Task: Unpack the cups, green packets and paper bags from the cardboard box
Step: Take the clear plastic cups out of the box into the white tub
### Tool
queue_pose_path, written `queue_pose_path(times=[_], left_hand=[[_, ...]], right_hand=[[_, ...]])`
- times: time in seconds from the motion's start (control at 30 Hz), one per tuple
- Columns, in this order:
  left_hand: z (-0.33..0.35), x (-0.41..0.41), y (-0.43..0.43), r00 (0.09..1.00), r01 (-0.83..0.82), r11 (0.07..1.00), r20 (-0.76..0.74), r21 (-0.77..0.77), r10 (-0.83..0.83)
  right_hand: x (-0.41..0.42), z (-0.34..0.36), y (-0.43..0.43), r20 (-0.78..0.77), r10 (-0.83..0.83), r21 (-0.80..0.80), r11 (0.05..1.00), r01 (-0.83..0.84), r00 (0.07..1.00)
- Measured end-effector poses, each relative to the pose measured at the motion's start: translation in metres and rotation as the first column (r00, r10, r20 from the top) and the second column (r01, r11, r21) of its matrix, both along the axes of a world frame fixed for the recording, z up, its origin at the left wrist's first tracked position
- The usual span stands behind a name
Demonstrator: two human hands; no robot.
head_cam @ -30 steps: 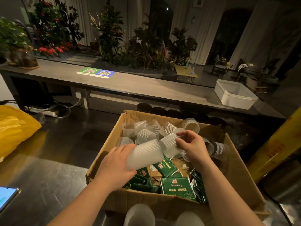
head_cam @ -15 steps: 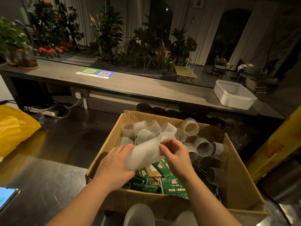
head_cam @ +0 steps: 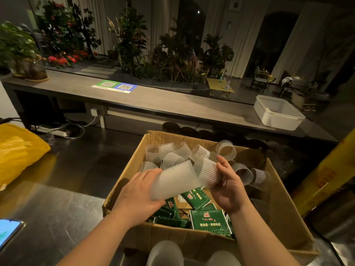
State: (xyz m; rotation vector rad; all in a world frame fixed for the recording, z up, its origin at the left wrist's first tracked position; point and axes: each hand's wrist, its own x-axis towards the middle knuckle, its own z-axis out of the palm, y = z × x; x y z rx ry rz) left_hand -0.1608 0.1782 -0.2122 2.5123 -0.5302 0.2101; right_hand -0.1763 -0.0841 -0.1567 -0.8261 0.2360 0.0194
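Over box (head_cam: 282, 204): left hand (head_cam: 138, 192) gripping stack (head_cam: 172, 182), right hand (head_cam: 228, 186) gripping cup (head_cam: 206, 170). Skewed push risking buckled walls, or a drop.

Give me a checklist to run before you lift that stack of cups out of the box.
1. Grip of left hand on cup stack: ok.
2. Hold of right hand on end cup: ok.
3. Whether end cup is fully nested in cup stack: cannot tell.
4. Whether cup stack is raised above the contents of the cardboard box: ok.
5. Whether loose cups are out of the box: not ok.
6. Whether green packets are out of the box: not ok.
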Motion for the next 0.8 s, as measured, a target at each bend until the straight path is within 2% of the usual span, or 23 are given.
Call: queue_pose_path(times=[0.1,0.2,0.3,0.4,0.47,0.53,0.63,0.7,0.73,0.8], left_hand=[[0.000,0.000,0.001,0.999,-0.016,1.000,0.028,0.007,0.016],[0.000,-0.001,0.001,0.999,-0.022,0.999,0.032,0.025,0.021],[0.000,0.000,-0.001,1.000,-0.014,1.000,0.011,0.021,0.013],[0.000,0.001,-0.001,1.000,-0.024,1.000,0.000,0.008,0.024],[0.000,0.000,-0.001,1.000,-0.022,1.000,0.001,0.004,0.022],[0.000,-0.001,-0.001,1.000,-0.024,1.000,0.003,0.006,0.024],[0.001,-0.002,-0.001,0.999,-0.046,0.999,-0.001,0.002,0.046],[0.002,-0.002,-0.001,0.999,-0.045,0.999,-0.007,-0.005,0.045],[0.002,-0.002,-0.002,0.999,-0.039,0.999,-0.008,-0.013,0.039],[0.003,-0.002,-0.002,1.000,-0.027,0.999,-0.013,-0.023,0.027]], right_hand=[[0.003,0.002,0.002,-0.113,0.039,-0.152,0.987,-0.056,0.993],[0.011,0.001,0.002,-0.180,0.013,-0.362,0.929,-0.079,0.983],[0.016,0.008,0.007,-0.223,-0.070,-0.433,0.901,-0.034,0.972],[0.017,0.008,0.009,-0.205,-0.167,-0.475,0.878,0.051,0.964],[0.020,0.003,0.004,-0.185,-0.171,-0.518,0.854,0.051,0.968],[0.019,0.000,0.002,-0.151,-0.143,-0.491,0.870,0.051,0.978],[0.018,-0.005,-0.003,-0.178,-0.118,-0.300,0.952,0.060,0.977],[0.017,-0.007,-0.006,-0.200,-0.039,-0.223,0.975,-0.007,0.979],[0.016,-0.007,-0.005,-0.199,0.012,-0.228,0.972,-0.058,0.980],[0.016,-0.009,-0.003,-0.194,0.050,-0.350,0.930,-0.116,0.980]])
